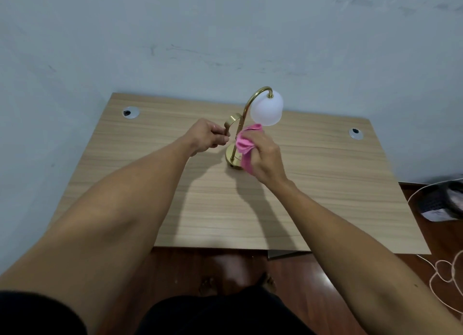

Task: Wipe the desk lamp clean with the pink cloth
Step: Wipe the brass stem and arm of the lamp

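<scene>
A brass desk lamp [253,101] with a white frosted shade [267,110] stands upright near the middle of the wooden desk [175,184]. Its curved neck rises from a round brass base [231,156]. My left hand [206,138] grips the lamp's brass handle loop on the left side. My right hand [265,156] holds the bunched pink cloth [245,144] against the stem, just below the shade and above the base. Part of the base is hidden behind the cloth and my right hand.
Two round cable grommets [130,112] [355,133] sit in the desk's back corners. A pale wall stands right behind the desk. On the dark wooden floor at right lie a bag [443,202] and loose white cord [448,272].
</scene>
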The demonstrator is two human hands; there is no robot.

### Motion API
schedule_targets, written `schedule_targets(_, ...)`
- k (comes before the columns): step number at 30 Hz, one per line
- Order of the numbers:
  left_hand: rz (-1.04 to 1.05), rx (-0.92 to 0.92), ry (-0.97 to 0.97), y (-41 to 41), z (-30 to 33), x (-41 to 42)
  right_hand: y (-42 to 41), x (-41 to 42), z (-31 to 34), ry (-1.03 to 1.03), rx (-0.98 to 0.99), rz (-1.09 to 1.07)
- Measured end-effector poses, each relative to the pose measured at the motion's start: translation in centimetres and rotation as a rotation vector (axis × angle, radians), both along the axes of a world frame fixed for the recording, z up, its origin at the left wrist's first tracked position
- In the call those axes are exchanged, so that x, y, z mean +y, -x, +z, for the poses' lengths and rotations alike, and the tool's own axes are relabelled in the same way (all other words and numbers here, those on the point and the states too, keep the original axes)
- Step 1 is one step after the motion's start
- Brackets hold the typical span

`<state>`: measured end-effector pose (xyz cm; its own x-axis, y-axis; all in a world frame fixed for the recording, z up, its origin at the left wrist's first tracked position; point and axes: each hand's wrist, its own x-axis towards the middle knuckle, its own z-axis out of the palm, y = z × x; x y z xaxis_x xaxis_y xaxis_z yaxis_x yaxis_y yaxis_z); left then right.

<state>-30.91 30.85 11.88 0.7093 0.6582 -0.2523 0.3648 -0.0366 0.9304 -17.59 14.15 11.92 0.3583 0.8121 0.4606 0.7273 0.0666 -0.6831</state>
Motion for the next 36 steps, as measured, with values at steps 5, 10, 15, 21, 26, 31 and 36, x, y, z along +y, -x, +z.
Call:
schedule_targets(5,0.001,0.005,-0.007,-0.2,0.0,0.0,-0.4,2.5,1.5,0.045,1.017,-0.465)
schedule_targets(10,-0.007,0.002,-0.042,-0.4,-0.2,0.2,2.6,5.7,3.8,-0.095,1.298,-0.415)
schedule_targets(15,-0.031,-0.014,-0.111,-0.6,-0.6,-0.1,5.6,6.6,4.6,-0.146,1.327,-0.451)
schedule_targets(21,-0.027,0.032,-0.161,-0.6,-0.8,-0.3,6.6,5.4,3.7,-0.056,1.115,-0.467)
schedule_targets(26,-0.031,0.036,-0.138,-0.5,-0.8,-0.1,5.2,4.4,1.9,0.164,0.89,-0.38)
schedule_targets(31,-0.005,0.015,-0.074,-0.6,-0.9,0.0,3.5,3.4,3.2,-0.087,0.909,-0.639)
schedule_targets(36,-0.001,0.015,-0.046,-0.6,-0.9,0.0,3.9,4.4,3.4,-0.024,0.359,-0.263)
